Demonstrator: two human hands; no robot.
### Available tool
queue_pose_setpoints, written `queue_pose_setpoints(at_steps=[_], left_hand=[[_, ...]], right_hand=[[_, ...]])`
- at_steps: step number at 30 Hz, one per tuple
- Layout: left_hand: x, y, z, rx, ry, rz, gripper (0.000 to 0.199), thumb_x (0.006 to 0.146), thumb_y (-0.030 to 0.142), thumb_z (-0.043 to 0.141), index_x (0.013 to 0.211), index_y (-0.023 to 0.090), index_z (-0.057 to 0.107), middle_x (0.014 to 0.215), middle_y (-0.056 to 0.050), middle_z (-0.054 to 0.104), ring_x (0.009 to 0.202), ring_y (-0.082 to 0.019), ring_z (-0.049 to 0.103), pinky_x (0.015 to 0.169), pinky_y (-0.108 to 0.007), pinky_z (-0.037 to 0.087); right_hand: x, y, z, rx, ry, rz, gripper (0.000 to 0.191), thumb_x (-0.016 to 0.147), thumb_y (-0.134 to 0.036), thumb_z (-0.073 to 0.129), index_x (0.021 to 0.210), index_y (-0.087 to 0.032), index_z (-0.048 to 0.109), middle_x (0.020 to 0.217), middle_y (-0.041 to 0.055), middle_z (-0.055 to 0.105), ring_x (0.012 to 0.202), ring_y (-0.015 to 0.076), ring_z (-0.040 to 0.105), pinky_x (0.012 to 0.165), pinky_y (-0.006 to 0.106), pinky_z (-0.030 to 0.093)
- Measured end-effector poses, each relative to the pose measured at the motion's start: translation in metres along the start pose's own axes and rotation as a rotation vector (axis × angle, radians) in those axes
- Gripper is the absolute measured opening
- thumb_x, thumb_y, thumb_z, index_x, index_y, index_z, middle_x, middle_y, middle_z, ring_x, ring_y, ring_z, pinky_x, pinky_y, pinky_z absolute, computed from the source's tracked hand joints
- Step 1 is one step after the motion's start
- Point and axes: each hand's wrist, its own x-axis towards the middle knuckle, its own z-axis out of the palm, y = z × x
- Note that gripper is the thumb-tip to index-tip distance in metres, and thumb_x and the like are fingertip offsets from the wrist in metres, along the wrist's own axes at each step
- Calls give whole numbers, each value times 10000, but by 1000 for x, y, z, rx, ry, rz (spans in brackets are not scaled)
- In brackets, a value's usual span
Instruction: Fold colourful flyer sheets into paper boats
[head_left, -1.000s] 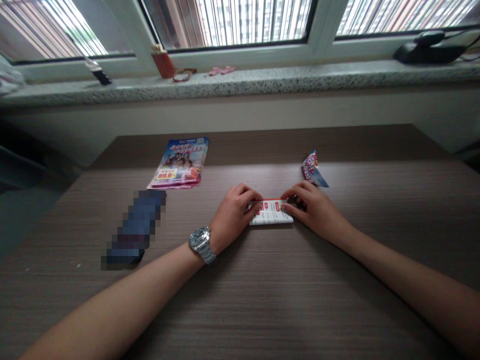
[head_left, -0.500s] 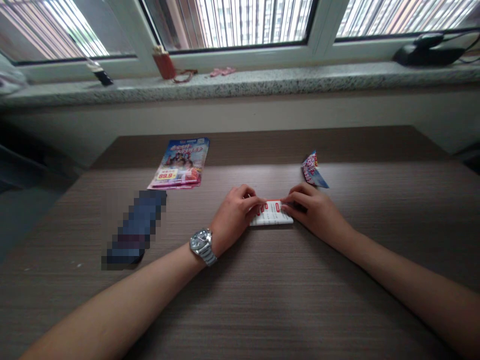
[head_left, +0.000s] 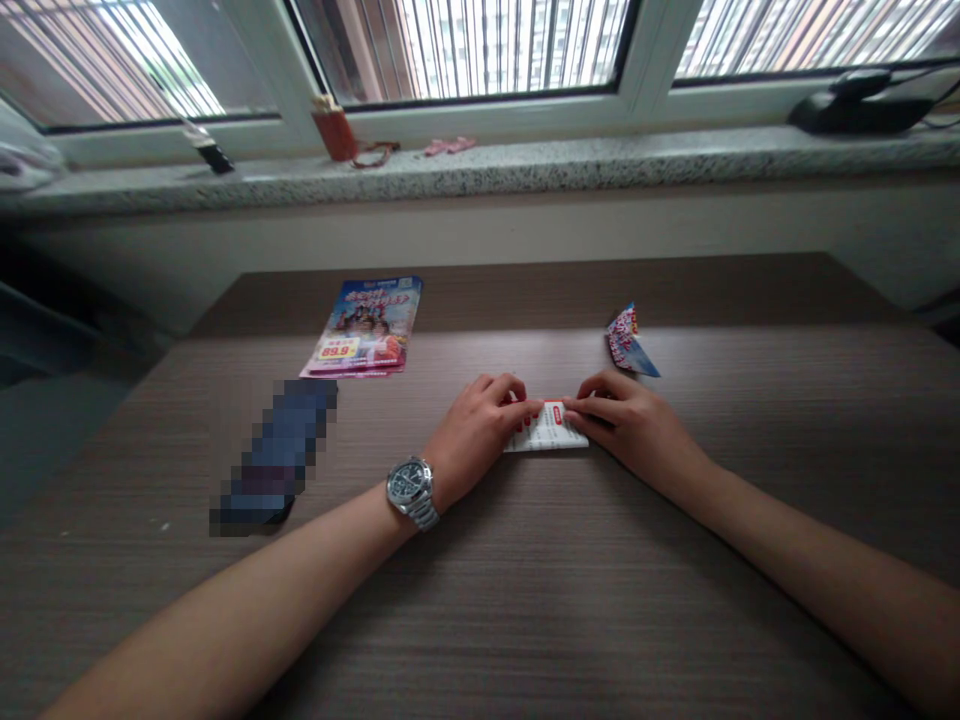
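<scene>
A folded paper leaflet [head_left: 551,432], white with red printed labels, lies on the table between my hands. My left hand [head_left: 482,430], with a metal wristwatch [head_left: 410,485] on its wrist, pinches the leaflet's far edge from the left and covers its left part. At the far right corner, my right hand [head_left: 626,420] has its fingers closed on the same edge. Just beyond my right hand stands a small folded piece of colourful paper [head_left: 630,343], blue and pink.
A stack of colourful flyers [head_left: 367,325] lies at the back left of the brown table [head_left: 465,610]. Nearer me is a dark, pixelated oblong object [head_left: 281,450]. On the stone windowsill [head_left: 540,178] sit a red holder [head_left: 335,132] and a black device [head_left: 859,105].
My left hand has slid slightly right along the leaflet's far edge, toward my right hand. My right hand stays at the corner. The whole view has shifted a little.
</scene>
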Motion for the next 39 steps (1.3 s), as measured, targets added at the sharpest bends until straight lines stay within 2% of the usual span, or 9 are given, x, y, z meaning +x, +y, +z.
queue_pose_setpoints(at_steps=[8, 12, 18, 24, 28, 33, 39], left_hand=[[1, 0, -3, 3, 13, 45, 281, 980, 157, 574, 1220, 254, 681, 1110, -60, 634, 983, -196, 566, 872, -333, 518], [0, 1, -6, 46, -13, 119, 255, 968, 156, 594, 1193, 232, 687, 1184, -61, 655, 1052, -210, 574, 938, -361, 522], [-2, 3, -12, 122, -110, 189, 318, 999, 143, 531, 1304, 188, 610, 1257, -61, 673, 1069, -199, 602, 939, -338, 553], [-6, 13, -24, 212, -191, 213, 470, 988, 148, 503, 1450, 227, 474, 1384, -100, 601, 1094, -220, 623, 889, -355, 582], [-9, 20, -28, 168, -218, 208, 496, 954, 266, 535, 1441, 186, 488, 1444, -149, 529, 1197, -275, 567, 986, -417, 545], [-11, 21, -27, 77, -213, 203, 511, 954, 219, 477, 1464, 188, 459, 1509, -111, 484, 1283, -264, 501, 1082, -415, 488], [-12, 22, -26, 44, -201, 181, 507, 951, 235, 494, 1457, 213, 464, 1507, -98, 495, 1298, -271, 489, 1076, -441, 489]], right_hand=[[0, 0, 0, -25, -17, 3, 182, 951, -252, 630, 1022, -185, 783, 961, 88, 636, 814, 198, 622, 732, 331, 526], [0, 2, 1, -21, -12, -4, 184, 947, -240, 633, 1013, -164, 787, 968, 101, 635, 816, 205, 621, 731, 337, 521], [1, 2, 2, -14, -11, -9, 172, 940, -224, 640, 1008, -167, 787, 964, 102, 635, 819, 209, 620, 733, 344, 524], [0, 3, 3, -8, 7, -15, 178, 942, -234, 640, 1010, -166, 790, 952, 102, 626, 805, 205, 612, 723, 342, 520], [-1, 3, 3, 5, 9, -16, 197, 958, -251, 615, 1029, -188, 788, 959, 101, 624, 813, 209, 611, 728, 353, 524], [-2, 4, 4, 22, 6, -6, 220, 976, -281, 582, 1049, -237, 786, 982, 95, 622, 806, 205, 613, 738, 370, 540], [-2, 4, 2, 104, 14, 35, 229, 978, -281, 571, 1013, -223, 790, 976, 95, 633, 833, 210, 639, 745, 369, 552]])
